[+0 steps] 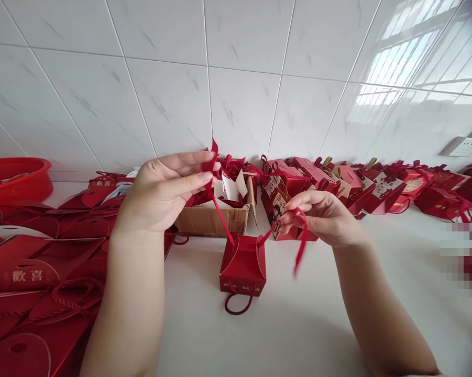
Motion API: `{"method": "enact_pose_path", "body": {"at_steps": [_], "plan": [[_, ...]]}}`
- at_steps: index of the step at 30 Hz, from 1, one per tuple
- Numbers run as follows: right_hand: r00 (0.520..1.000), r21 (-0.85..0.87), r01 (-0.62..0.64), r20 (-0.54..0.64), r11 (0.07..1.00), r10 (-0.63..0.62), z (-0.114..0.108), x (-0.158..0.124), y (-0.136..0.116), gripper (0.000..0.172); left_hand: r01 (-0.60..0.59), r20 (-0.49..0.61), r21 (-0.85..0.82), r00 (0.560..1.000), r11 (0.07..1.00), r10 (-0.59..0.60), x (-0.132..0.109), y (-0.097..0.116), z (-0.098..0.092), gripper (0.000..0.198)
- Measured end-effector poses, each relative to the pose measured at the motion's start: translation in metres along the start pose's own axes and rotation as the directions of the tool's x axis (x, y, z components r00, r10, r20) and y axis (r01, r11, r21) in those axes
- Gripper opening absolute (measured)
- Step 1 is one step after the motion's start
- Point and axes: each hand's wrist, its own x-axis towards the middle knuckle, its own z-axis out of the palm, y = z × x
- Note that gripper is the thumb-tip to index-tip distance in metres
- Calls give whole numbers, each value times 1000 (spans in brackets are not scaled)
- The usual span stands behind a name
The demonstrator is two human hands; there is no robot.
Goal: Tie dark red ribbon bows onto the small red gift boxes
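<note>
A small red gift box (244,262) stands on the white tabletop, its curved top flaps folded together. A twisted red cord handle (239,309) hangs down its near side onto the table. Thin red ribbon (222,220) runs through the top of the box. Up and to the left of the box, my left hand (168,183) pinches one end of this ribbon between thumb and fingers. My right hand (318,217) grips the other end to the right, and a loose tail (300,251) dangles from it. Both stretches from box to hands look fairly taut.
Behind the box is an open cardboard carton (210,221) holding red ribbons and white paper. Many red gift boxes (361,186) line the wall at right. Flat red boxes with cord handles (43,267) are piled at left, near a red plastic basin (19,180).
</note>
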Motion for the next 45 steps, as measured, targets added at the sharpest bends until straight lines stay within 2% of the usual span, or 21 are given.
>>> {"method": "enact_pose_path", "body": {"at_steps": [2, 4, 6, 9, 11, 14, 18, 24, 29, 36, 45], "plan": [[994, -71, 79, -70, 994, -84, 4, 2, 1, 15, -54, -37, 5, 998, 999, 54, -1, -2, 2, 27], [972, -149, 120, -185, 982, -147, 9, 4, 0, 10, -120, -84, 30, 989, 992, 122, -2, -4, 4, 17], [935, -233, 125, -298, 964, -193, 13, 6, -3, 15, -166, -111, 70, 979, 984, 173, -3, -6, 5, 13], [860, -422, 65, -435, 904, -265, 21, 11, -8, 29, -170, -132, 132, 973, 977, 187, -4, -8, 9, 10], [812, -528, -7, -498, 849, -304, 26, 16, -12, 32, -169, -155, 176, 968, 970, 197, -5, -9, 12, 13], [743, -563, -38, -568, 826, -353, 35, 26, -18, 31, -182, -169, 242, 959, 953, 227, -8, -10, 18, 15], [671, -568, -36, -624, 822, -401, 44, 36, -22, 32, -151, -123, 305, 973, 940, 196, -12, -5, 22, 19], [646, -493, 104, -627, 864, -436, 47, 42, -14, 34, -146, -99, 386, 975, 911, 198, -16, -2, 22, 24], [624, -482, 118, -644, 868, -442, 48, 46, -12, 25, -204, -134, 391, 952, 897, 275, -14, -12, 27, 22], [632, -441, 128, -654, 888, -415, 48, 45, -11, 25, -306, -95, 470, 915, 828, 392, -14, -13, 33, 25], [648, -472, 218, -584, 854, -489, 50, 43, -12, 19, -325, -72, 534, 902, 780, 425, -20, -7, 31, 28]]}}
